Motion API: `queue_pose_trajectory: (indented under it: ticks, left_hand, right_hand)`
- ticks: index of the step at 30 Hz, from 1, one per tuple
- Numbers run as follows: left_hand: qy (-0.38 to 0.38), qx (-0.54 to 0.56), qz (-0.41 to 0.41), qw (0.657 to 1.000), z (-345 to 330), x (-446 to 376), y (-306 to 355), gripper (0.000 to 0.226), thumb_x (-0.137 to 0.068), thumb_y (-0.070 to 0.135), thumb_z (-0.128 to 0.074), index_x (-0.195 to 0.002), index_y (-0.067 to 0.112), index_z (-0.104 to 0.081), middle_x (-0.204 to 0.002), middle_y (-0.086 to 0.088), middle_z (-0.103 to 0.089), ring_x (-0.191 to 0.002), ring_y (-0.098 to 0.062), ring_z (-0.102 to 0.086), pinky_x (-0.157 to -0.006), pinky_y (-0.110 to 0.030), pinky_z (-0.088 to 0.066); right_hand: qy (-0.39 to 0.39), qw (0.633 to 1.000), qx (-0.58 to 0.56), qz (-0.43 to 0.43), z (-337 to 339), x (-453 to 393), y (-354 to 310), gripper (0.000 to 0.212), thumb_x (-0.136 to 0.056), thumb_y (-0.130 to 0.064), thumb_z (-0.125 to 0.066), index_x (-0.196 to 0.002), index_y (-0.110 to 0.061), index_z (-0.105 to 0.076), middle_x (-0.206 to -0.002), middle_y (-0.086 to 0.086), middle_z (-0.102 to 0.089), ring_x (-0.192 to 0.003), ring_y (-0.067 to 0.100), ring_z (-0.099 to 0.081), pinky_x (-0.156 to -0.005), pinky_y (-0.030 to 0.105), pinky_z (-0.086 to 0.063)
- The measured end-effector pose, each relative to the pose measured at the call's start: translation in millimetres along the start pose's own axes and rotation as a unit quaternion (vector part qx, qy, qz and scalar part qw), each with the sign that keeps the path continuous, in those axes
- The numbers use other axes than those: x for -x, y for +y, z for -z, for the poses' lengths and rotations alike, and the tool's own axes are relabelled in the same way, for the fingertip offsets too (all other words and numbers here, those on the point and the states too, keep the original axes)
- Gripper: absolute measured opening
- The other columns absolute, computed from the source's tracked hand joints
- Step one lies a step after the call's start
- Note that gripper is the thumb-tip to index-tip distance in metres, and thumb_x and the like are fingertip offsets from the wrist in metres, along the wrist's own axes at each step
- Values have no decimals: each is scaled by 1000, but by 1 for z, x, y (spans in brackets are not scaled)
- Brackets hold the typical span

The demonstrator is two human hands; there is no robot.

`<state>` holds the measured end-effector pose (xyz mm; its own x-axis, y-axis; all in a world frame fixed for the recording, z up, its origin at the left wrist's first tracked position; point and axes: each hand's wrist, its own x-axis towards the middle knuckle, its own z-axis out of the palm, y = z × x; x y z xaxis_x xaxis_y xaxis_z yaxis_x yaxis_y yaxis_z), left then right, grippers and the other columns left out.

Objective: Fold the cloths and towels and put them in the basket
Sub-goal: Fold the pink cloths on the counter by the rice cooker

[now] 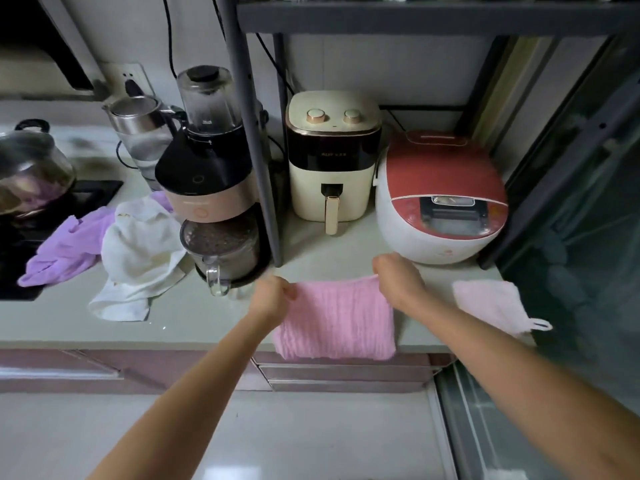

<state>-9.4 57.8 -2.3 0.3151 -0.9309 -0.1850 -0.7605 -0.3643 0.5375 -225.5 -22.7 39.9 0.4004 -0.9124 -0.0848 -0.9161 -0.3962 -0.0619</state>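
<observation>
A pink cloth (336, 318) lies folded on the pale counter (194, 317), its near edge hanging over the front. My left hand (272, 294) pinches its far left corner. My right hand (398, 277) pinches its far right corner. A pale pink cloth with a hanging loop (491, 304) lies flat at the counter's right end. To the left lie a crumpled white towel (138, 254) and a purple cloth (67, 249). No basket is in view.
A blender with a glass jug (214, 188), a cream air fryer (332, 157) and a red rice cooker (440, 199) stand at the back. A kettle (138, 129) and a pot (31, 171) on the hob are at left. A dark rack post (256, 140) rises mid-counter.
</observation>
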Motion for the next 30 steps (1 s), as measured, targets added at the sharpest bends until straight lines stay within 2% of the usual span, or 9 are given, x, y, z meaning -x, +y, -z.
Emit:
queue_pose_trajectory:
  ticks: [3,9,12,17,20,23,26,28,30]
  left_hand:
    - [-6,-20,-3,1000,-15,-16,-9,51,-76,-11,-39,-114,5,-68,-117,-13,-66,-111,-28,-60,-95,-27,-43]
    - [-108,-105,-27,988,-58,-61,-29,31,-83,13,-47,-110,2,-57,-110,-17,-57,-106,-33,-53,-86,-34,-40]
    - [-98,-118,-2,988,-70,-76,-22,36,-92,12,-47,-125,-2,-42,-121,-17,-44,-113,-33,-45,-95,-37,-40]
    - [-58,-89,-28,994,-84,-114,-27,28,-88,4,-45,-115,1,-53,-118,-14,-50,-111,-28,-45,-92,-28,-38]
    - [-40,-74,-57,995,-80,-105,-31,43,-88,-5,-45,-131,2,-44,-137,-13,-35,-125,-29,-41,-99,-33,-41]
    - [13,-20,-76,997,-73,-73,-35,47,-88,-3,-45,-133,11,-48,-144,-7,-35,-125,-25,-44,-94,-38,-46]
    - [95,71,14,993,-70,-37,-48,26,-88,1,-51,-111,7,-62,-120,-9,-53,-102,-28,-58,-83,-35,-48]
    - [99,90,94,987,-70,-18,-56,12,-89,7,-55,-97,8,-64,-103,-10,-63,-90,-30,-63,-75,-35,-49]
    - [72,88,135,984,-71,-6,-59,10,-88,11,-57,-88,9,-66,-90,-9,-69,-84,-30,-64,-70,-33,-49]
  right_hand:
    - [50,990,-129,-20,-28,-15,4,22,-79,14,-38,-84,-7,-42,-76,17,-54,-72,34,-54,-58,36,-36]
    - [-42,991,-119,49,-86,-56,15,33,-86,6,-46,-119,4,-51,-126,18,-48,-116,32,-49,-98,34,-38]
    - [-59,992,-99,46,-96,-69,15,39,-91,-5,-51,-128,4,-44,-140,16,-36,-125,29,-44,-104,32,-35]
    - [-121,990,-59,41,-118,-91,25,63,-99,-26,-45,-148,1,-15,-158,14,6,-145,31,-13,-115,36,-23]
    - [-105,990,-56,78,-122,-80,31,58,-100,-28,-42,-149,-6,-19,-158,11,13,-146,31,-7,-113,36,-27]
    - [-26,989,-118,80,-120,-50,29,44,-97,-19,-48,-138,-4,-43,-158,16,-9,-142,32,-25,-106,36,-34]
    - [25,982,-162,92,-122,-17,28,28,-89,-11,-55,-114,0,-62,-132,21,-51,-115,38,-55,-97,36,-40]
    - [28,979,-166,113,-124,5,31,27,-84,-11,-54,-106,0,-66,-115,18,-62,-103,35,-61,-90,34,-45]
    - [4,981,-139,136,-127,20,33,30,-87,-12,-53,-113,-2,-64,-121,16,-60,-111,33,-59,-96,36,-45]
